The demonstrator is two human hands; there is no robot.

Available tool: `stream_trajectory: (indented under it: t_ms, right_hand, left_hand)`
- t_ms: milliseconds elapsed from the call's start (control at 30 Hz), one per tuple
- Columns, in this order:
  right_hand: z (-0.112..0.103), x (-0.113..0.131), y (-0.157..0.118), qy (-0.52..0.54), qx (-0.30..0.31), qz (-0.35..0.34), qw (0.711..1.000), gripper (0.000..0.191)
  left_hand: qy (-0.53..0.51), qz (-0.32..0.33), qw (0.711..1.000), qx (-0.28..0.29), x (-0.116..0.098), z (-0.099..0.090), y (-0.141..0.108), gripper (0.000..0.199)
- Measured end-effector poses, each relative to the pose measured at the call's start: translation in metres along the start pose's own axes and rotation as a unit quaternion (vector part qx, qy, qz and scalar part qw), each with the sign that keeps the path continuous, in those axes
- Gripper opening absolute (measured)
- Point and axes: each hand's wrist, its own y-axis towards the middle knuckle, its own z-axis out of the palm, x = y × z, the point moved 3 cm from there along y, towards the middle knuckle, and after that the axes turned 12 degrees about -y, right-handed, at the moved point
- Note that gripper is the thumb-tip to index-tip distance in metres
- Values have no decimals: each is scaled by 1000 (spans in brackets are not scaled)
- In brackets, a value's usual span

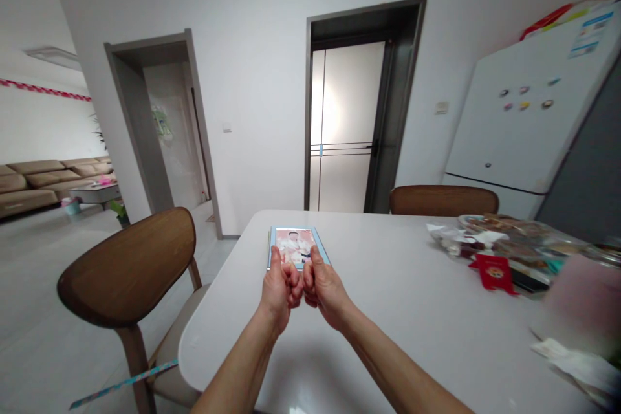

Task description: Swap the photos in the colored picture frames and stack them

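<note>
On the white table [388, 272] lies a flat rectangular item with a light blue border and a pinkish picture of a figure [294, 242]. My left hand [280, 288] and my right hand [323, 281] are side by side over its near edge, knuckles close together. Both have the fingers curled into the palm and the thumb pointing up and away. Nothing shows inside either fist. The thumbs overlap the lower part of the picture in view; whether they touch it I cannot tell.
Wooden chairs stand at the left [130, 265] and at the far side [444, 200]. Plastic bags [524, 239], a red packet [495, 273], a blurred pink object [585, 301] and white tissue [579, 362] lie on the table's right. Behind is a white fridge [524, 129].
</note>
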Motion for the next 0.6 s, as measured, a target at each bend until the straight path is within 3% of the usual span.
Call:
stream_trajectory:
  t_ms: [67,133,200,333,500,600]
  right_hand:
    - [0,-12,9,-161,-49,-47,985,50]
    - [0,-25,19,-238,-74,-74,966,33]
    - [-1,-36,28,-281,-72,-93,953,20]
    - [1,-44,29,-361,-31,-124,924,26]
    - [1,-40,-11,-396,28,-161,904,21]
    - [-14,-38,-35,-330,16,-143,933,33]
  left_hand:
    - [3,-5,1000,-27,6,-13,3,59]
    - [4,-15,998,-62,16,-30,7,56]
    - [4,-26,995,-99,27,-50,10,49]
    - [-3,-17,990,-142,45,-79,17,33]
    - [-21,78,992,-101,48,-75,13,30]
    - [-13,124,989,-82,48,-59,-7,37]
